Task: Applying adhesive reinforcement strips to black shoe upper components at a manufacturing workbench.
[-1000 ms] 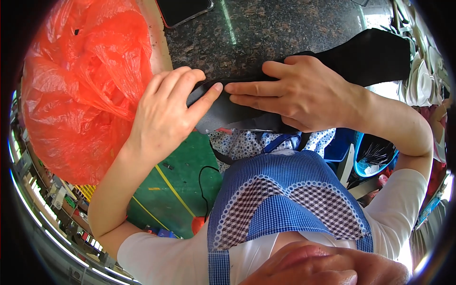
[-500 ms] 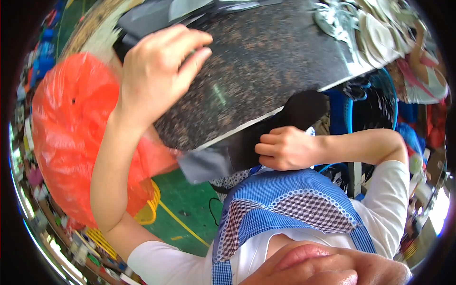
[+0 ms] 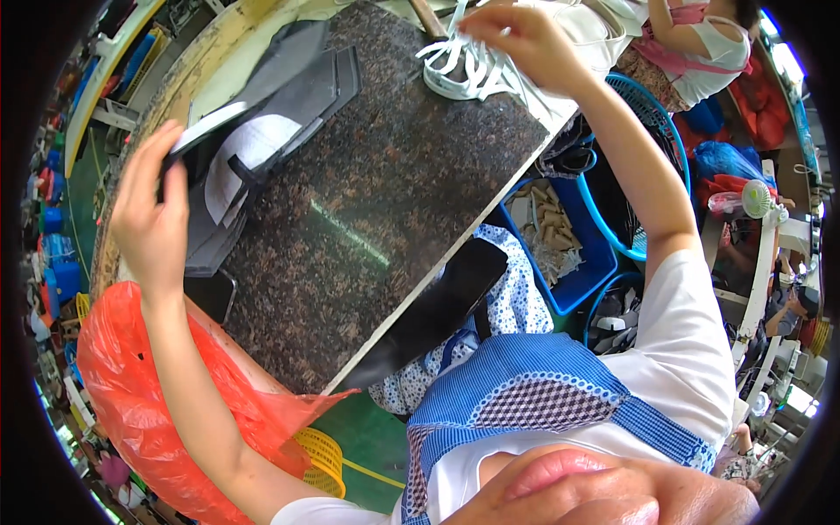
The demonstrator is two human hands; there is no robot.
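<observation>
My left hand (image 3: pixel 150 214) is over the table's left side, fingers and thumb closed on the end of a thin flat piece (image 3: pixel 210 122), white on top with a dark edge. Beneath it lies a stack of dark grey flat cut pieces (image 3: pixel 302 87), with a whitish rounded piece (image 3: pixel 254 153) among them. At the far edge, my right hand (image 3: pixel 529 39) is over a bunch of white laces (image 3: pixel 468 72). Its fingertips are blurred and partly hidden, so a grip on a lace is unclear. A black flat piece (image 3: pixel 429 302) lies across my lap, against the table edge.
The speckled dark stone table (image 3: pixel 350 210) has a pale edge on my side. A red plastic bag (image 3: pixel 131 376) bulges at its left, above a yellow basket (image 3: pixel 324 459). To the right stand a blue bin (image 3: pixel 582 284) of scraps and a blue round basket (image 3: pixel 682 166). Another person (image 3: pixel 700 48) sits beyond.
My right hand has left the black piece on my lap and reached out to the white laces. My left hand has moved left to the stack and taken hold of a flat piece. The view has turned.
</observation>
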